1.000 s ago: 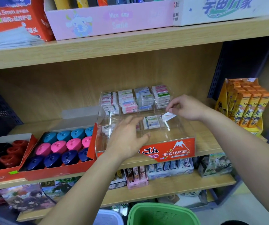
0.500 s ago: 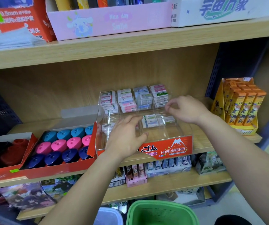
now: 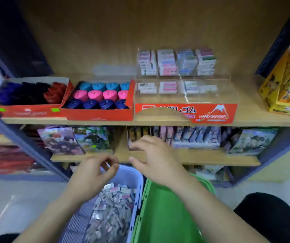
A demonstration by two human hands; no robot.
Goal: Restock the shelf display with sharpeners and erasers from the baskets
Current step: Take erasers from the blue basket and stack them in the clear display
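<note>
A clear eraser display case [image 3: 186, 112] with a red "HARD ERASER" front stands on the middle shelf, with stacked erasers in its back row and fewer in its front row. Left of it, a red tray [image 3: 98, 117] holds teal, pink and blue sharpeners. Below, a pale blue basket [image 3: 132, 174] holds several loose wrapped erasers [image 3: 110, 213], and a green basket [image 3: 160, 216] stands beside it. My left hand [image 3: 91, 174] hovers over the blue basket with loosely curled fingers and holds nothing. My right hand [image 3: 156, 158] hangs above the gap between the baskets, fingers relaxed and empty.
A second red tray [image 3: 30, 110] of dark and red sharpeners sits at the far left. A yellow box display [image 3: 284, 85] stands at the right of the shelf. Card packs and booklets line the lower shelf [image 3: 193, 157]. My dark knee [image 3: 270, 216] shows at lower right.
Both hands have come away from the eraser case and dropped to the baskets. The view has tilted down. The white slip my right hand pinched a second ago is gone from it.
</note>
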